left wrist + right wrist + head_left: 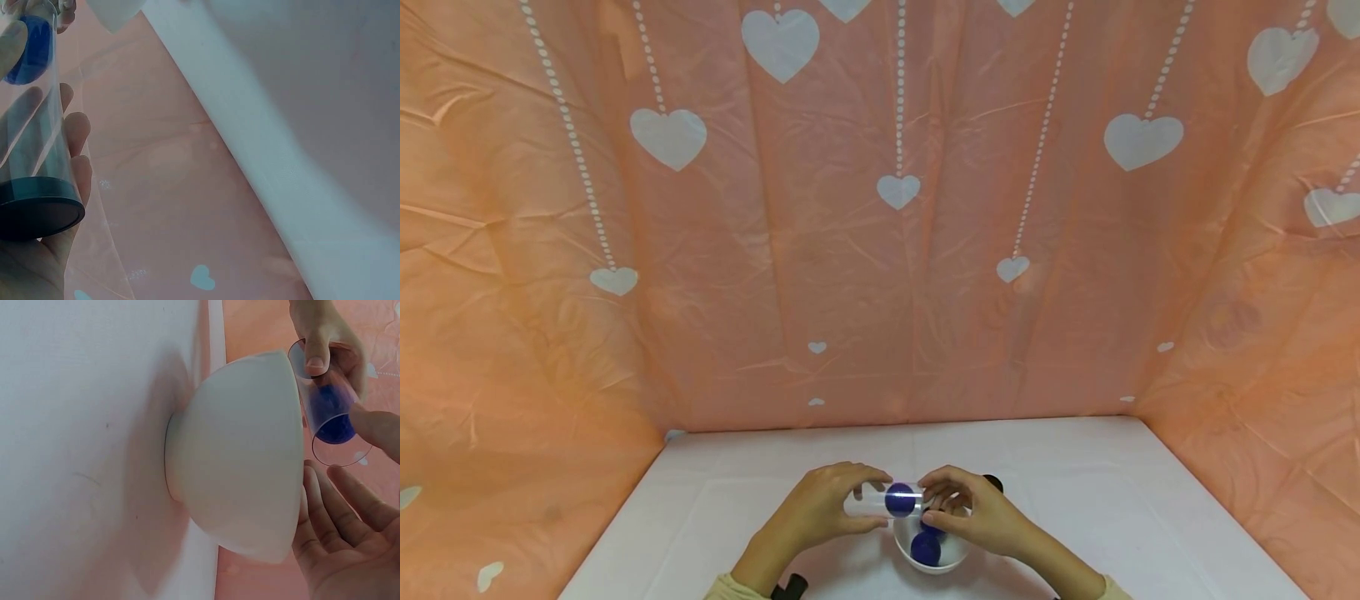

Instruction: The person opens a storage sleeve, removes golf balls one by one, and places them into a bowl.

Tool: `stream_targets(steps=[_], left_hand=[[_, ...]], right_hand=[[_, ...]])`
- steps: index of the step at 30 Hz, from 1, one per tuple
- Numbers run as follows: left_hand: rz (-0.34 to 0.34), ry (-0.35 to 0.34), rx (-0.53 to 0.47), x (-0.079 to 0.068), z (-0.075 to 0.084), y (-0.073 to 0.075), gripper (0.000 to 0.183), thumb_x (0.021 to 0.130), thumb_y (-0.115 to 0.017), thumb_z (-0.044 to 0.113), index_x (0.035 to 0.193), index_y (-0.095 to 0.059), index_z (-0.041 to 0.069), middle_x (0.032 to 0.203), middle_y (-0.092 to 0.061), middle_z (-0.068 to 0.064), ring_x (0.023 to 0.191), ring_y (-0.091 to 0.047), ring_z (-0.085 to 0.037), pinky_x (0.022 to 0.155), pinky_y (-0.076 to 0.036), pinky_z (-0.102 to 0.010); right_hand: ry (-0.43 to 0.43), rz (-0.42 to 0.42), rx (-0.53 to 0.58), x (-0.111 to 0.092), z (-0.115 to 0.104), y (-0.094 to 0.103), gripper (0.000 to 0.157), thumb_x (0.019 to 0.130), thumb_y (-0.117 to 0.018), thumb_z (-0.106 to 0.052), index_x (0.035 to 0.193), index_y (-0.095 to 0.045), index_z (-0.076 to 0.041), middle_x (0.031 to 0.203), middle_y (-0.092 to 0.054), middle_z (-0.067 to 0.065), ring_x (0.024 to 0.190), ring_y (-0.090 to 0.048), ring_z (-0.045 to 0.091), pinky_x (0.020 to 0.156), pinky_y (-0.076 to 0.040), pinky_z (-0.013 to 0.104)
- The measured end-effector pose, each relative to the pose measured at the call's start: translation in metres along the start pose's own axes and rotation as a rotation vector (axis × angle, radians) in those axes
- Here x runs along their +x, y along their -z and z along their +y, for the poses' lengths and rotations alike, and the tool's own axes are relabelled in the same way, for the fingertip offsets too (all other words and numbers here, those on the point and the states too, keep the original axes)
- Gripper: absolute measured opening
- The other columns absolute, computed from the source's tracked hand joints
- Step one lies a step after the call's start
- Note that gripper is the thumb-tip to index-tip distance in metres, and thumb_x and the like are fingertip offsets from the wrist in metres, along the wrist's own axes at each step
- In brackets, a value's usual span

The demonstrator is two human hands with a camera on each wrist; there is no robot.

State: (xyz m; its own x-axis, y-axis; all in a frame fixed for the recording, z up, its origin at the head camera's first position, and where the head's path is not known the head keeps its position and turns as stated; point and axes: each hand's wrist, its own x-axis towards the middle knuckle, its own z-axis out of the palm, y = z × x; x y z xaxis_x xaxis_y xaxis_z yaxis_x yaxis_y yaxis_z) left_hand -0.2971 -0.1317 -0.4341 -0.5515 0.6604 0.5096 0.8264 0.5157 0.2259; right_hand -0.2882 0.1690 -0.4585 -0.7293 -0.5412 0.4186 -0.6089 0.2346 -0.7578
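Note:
My left hand [831, 502] holds a clear cylinder [868, 502] on its side over the left part of a white bowl [934, 570]. A dark blue ball [900, 500] sits inside the cylinder near its right end. In the left wrist view the cylinder's other end has a black cap [40, 209]. My right hand [973, 510] is at the cylinder's uncapped end, fingers loosely extended, thumb and fingertips right at the rim [340, 465]. Below, more blue balls [926, 549] lie in the bowl, partly hidden by my right hand.
The bowl stands on a white-covered table [737, 467]. A dark round object [993, 482] shows behind my right hand. A black device [792, 587] is at my left wrist. Orange-pink sheeting [865, 292] with white hearts encloses the back and sides.

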Motion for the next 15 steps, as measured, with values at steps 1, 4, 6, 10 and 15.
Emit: stream_targets(steps=[1,4,6,10,15], left_hand=[[0.001,-0.001,0.001,0.0,0.0001,0.0001,0.05,0.087,-0.092,0.037,0.129,-0.074,0.018,0.112,-0.079,0.007,0.086,-0.066,-0.002,0.074,-0.053,-0.019],[-0.001,0.004,0.007,-0.0002,0.0002,0.0,0.05,0.086,-0.093,0.037,0.129,-0.075,0.019,0.111,-0.078,0.007,0.087,-0.066,-0.002,0.074,-0.054,-0.02],[-0.002,0.009,0.009,-0.0002,0.0002,-0.0003,0.05,0.086,-0.093,0.037,0.129,-0.075,0.02,0.111,-0.078,0.007,0.087,-0.066,-0.002,0.075,-0.054,-0.021],[0.001,0.008,0.019,-0.0002,0.0001,-0.001,0.05,0.085,-0.093,0.037,0.129,-0.075,0.021,0.111,-0.078,0.007,0.086,-0.066,-0.002,0.075,-0.054,-0.021],[0.008,0.002,0.024,0.0,0.0,-0.0013,0.049,0.086,-0.093,0.037,0.128,-0.075,0.02,0.111,-0.078,0.007,0.085,-0.066,-0.002,0.074,-0.053,-0.02]], right_hand=[[-0.001,0.0,0.002,0.0,-0.0002,-0.0001,0.033,0.098,-0.081,-0.019,0.126,-0.069,-0.006,0.11,-0.075,0.007,0.094,-0.069,0.008,0.084,-0.059,0.029],[-0.012,-0.001,0.005,0.0,-0.0007,-0.0004,0.033,0.097,-0.082,-0.017,0.127,-0.07,-0.008,0.11,-0.075,0.006,0.095,-0.069,0.009,0.084,-0.059,0.029],[-0.03,-0.002,0.001,-0.0001,-0.0008,-0.0004,0.034,0.096,-0.083,-0.018,0.127,-0.07,-0.01,0.11,-0.075,0.004,0.095,-0.069,0.009,0.085,-0.059,0.029],[-0.06,-0.004,-0.013,-0.0005,-0.0013,-0.0003,0.035,0.097,-0.083,-0.024,0.128,-0.07,-0.013,0.111,-0.075,0.0,0.099,-0.068,0.009,0.088,-0.059,0.03],[-0.061,-0.01,-0.008,-0.0007,-0.001,0.0001,0.037,0.097,-0.083,-0.025,0.129,-0.07,-0.012,0.112,-0.075,0.001,0.102,-0.068,0.009,0.089,-0.059,0.031]])
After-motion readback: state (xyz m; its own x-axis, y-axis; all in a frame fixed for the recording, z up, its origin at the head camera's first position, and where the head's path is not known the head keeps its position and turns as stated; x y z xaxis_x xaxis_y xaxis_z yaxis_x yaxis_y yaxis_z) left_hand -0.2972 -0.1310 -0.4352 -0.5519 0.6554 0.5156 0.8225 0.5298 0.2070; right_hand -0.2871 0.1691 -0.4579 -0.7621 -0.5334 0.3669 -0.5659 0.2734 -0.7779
